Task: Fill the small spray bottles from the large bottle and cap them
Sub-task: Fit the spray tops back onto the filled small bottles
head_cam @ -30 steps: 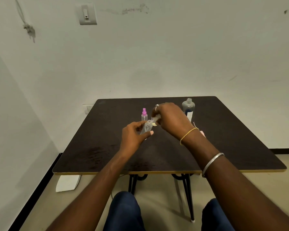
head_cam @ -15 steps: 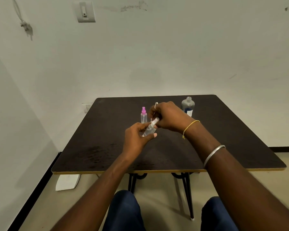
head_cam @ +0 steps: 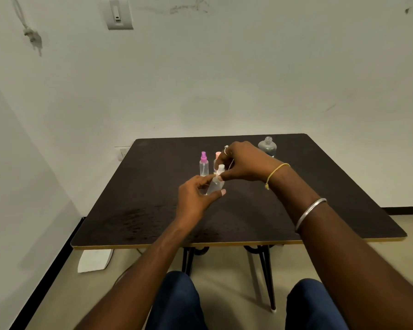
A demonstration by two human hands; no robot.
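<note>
My left hand (head_cam: pixel 197 198) grips a small clear spray bottle (head_cam: pixel 215 185), tilted, above the middle of the dark table (head_cam: pixel 320 186). My right hand (head_cam: pixel 244 163) pinches the white spray cap (head_cam: pixel 220 169) on that bottle's neck. Behind them a small bottle with a pink cap (head_cam: pixel 203 164) stands upright. Another small bottle with a pale pink top (head_cam: pixel 217 156) peeks out beside my right fingers, mostly hidden. The large clear bottle (head_cam: pixel 267 146) stands uncapped at the back right, partly behind my right hand.
The table's front edge (head_cam: pixel 200 245) runs just beyond my knees. A white wall stands close behind and to the left. A white object (head_cam: pixel 94 259) lies on the floor under the table's left corner.
The held bottle has come more upright and my right fingers have shifted on its cap. The pale pink-topped bottle now shows behind my right hand.
</note>
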